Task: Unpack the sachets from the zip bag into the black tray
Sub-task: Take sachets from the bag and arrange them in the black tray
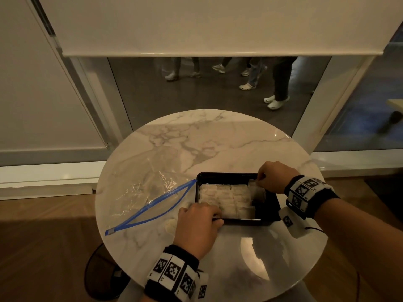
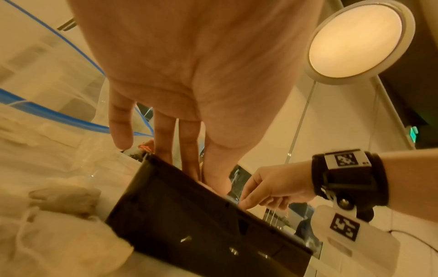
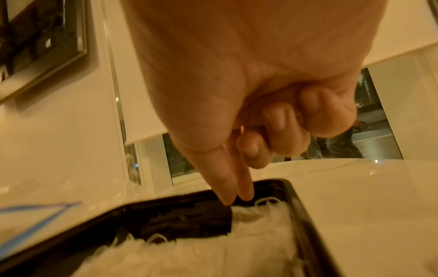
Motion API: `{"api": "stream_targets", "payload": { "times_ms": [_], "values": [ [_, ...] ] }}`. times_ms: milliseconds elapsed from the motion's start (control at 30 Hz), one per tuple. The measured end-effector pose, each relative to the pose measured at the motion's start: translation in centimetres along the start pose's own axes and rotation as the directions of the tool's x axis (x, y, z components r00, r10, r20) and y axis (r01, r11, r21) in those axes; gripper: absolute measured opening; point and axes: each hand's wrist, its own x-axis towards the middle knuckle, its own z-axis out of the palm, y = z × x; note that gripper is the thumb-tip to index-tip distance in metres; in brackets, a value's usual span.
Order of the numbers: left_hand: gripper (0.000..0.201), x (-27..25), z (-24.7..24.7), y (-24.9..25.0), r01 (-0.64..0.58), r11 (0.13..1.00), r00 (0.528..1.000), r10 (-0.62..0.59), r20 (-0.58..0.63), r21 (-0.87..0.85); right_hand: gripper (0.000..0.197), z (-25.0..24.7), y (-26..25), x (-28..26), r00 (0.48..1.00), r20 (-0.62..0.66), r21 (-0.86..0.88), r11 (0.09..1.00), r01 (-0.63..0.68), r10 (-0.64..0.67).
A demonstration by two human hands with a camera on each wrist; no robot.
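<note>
Head view shows the left hand (image 1: 196,223) nearest, fingers fairly straight, resting on the near rim of the black tray (image 1: 270,211) on the round marble table (image 1: 196,138). White sachets (image 1: 226,198) fill most of the tray. Farther right, the right hand (image 1: 275,177) pinches one sachet (image 1: 254,184) at the far corner. Left of the tray lies the open zip bag (image 1: 150,190).

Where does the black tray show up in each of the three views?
Head: black tray lower centre-right on the table, between both hands.
Left wrist: lower centre, its dark outer wall seen side-on.
Right wrist: bottom, rim framing sachets.
Shared landmark: zip bag's blue strip.
</note>
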Motion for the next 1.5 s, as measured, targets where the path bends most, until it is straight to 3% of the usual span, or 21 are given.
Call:
{"api": "stream_targets", "payload": {
  "times_ms": [200,367,467,600,800,933,1067,1200,1367,1500],
  "values": [
    [0.022,-0.1,-3.0,-1.0,0.051,0.974,0.995,-0.068,-0.069,-0.223,0.014,-0.3,-0.6,-2.9,0.993,-0.114,0.321,0.946,0.050,-0.014],
    [0.013,-0.9,-5.4,-4.3,0.168,0.958,0.983,-0.180,-0.033,-0.234,0.014,0.3,-2.9,-8.1,0.976,-0.217,0.609,0.785,0.115,0.025],
    [0.014,-1.6,-6.2,-6.3,0.248,0.957,0.969,-0.248,0.023,-0.149,0.011,1.8,-5.0,-10.9,0.982,-0.186,0.737,0.665,0.123,0.024],
    [0.010,-2.7,-6.6,-7.6,0.287,0.958,0.956,-0.285,0.068,-0.028,0.009,4.7,-8.0,-13.2,0.999,-0.006,0.887,0.461,0.028,-0.049],
    [0.024,-3.8,-5.2,-7.4,0.330,0.940,0.928,-0.341,0.154,0.091,0.014,9.0,-10.5,-13.2,0.958,0.272,0.915,0.332,-0.228,-0.090],
    [0.035,-3.9,-4.4,-6.2,0.307,0.934,0.921,-0.340,0.191,0.182,0.014,11.0,-11.0,-12.4,0.922,0.380,0.919,0.148,-0.366,-0.077],
    [0.036,-3.5,-3.9,-4.3,0.248,0.952,0.939,-0.281,0.197,0.177,0.009,11.8,-11.5,-12.3,0.919,0.394,0.917,-0.061,-0.394,-0.011],
    [0.039,-3.2,-3.1,-3.1,0.214,0.941,0.918,-0.285,0.274,0.263,0.031,11.7,-10.9,-12.3,0.917,0.398,0.900,-0.177,-0.398,-0.038],
    [0.054,-3.3,-2.4,-3.2,0.242,0.905,0.879,-0.357,0.317,0.349,0.070,11.3,-10.4,-11.6,0.863,0.504,0.828,-0.269,-0.491,-0.024],
    [0.053,-3.4,-2.5,-3.8,0.265,0.908,0.879,-0.366,0.306,0.326,0.068,11.4,-10.2,-11.1,0.841,0.541,0.788,-0.347,-0.508,-0.002]
  ]
}}
